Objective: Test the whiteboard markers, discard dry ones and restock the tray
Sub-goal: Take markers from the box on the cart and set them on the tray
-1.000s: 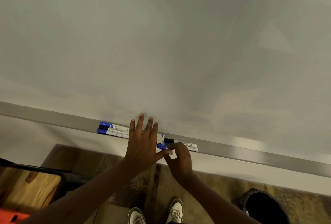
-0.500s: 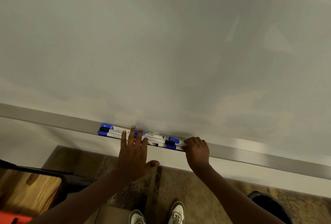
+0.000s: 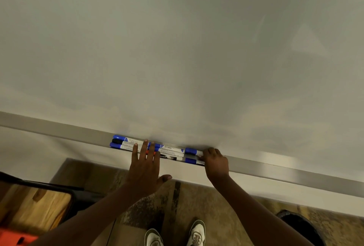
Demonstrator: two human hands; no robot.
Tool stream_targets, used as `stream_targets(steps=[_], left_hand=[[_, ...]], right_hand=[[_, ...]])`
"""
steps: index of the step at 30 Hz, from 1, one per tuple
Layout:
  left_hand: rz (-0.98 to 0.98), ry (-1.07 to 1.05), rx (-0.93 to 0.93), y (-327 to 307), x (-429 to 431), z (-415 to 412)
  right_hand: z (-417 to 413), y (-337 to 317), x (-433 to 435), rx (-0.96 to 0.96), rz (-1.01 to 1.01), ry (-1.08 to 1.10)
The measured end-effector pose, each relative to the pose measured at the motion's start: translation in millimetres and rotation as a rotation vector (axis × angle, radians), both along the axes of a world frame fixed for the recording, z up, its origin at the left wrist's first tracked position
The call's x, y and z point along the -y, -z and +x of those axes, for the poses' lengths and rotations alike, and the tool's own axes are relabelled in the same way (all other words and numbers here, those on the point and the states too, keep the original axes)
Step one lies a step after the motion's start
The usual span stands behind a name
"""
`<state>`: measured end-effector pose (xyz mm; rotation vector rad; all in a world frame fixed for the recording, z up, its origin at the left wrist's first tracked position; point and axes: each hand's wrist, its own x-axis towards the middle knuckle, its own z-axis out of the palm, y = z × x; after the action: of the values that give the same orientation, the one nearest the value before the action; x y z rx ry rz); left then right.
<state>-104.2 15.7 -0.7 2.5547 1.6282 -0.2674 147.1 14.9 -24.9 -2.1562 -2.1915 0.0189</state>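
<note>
Several whiteboard markers (image 3: 171, 150) with blue, black and red caps lie in rows on the grey tray (image 3: 275, 169) under the whiteboard (image 3: 177, 48). My left hand (image 3: 145, 169) lies flat, its straight fingers resting on the markers in the middle of the row, thumb spread below the tray edge. My right hand (image 3: 215, 162) is at the row's right end. Its curled fingers cover the bodies of two blue-capped markers (image 3: 190, 151), hiding their right ends.
A black bin (image 3: 299, 226) stands on the patterned carpet at the lower right. At the lower left are a wooden tabletop (image 3: 33, 206) with a dark frame and a red-orange object (image 3: 13, 238). My shoes (image 3: 153, 238) show at the bottom.
My right hand left the spot beside my left thumb, where it pinched a blue marker, and went to the row's right end. My left hand slid slightly left and back.
</note>
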Motion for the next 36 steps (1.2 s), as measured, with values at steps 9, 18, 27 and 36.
stream_targets(steps=[9,18,27,36], left_hand=[[-0.007,-0.013,-0.017,8,-1,-5],[0.012,-0.012,-0.026,10,-3,-3],[-0.004,-0.025,-0.049,13,-8,-4],[-0.020,-0.044,-0.056,19,-17,-14]], right_hand=[[-3,6,5,-0.025,0.038,-0.050],[0,4,7,-0.048,0.028,-0.023],[4,6,8,-0.067,0.082,-0.070],[2,14,2,-0.092,0.177,-0.151]])
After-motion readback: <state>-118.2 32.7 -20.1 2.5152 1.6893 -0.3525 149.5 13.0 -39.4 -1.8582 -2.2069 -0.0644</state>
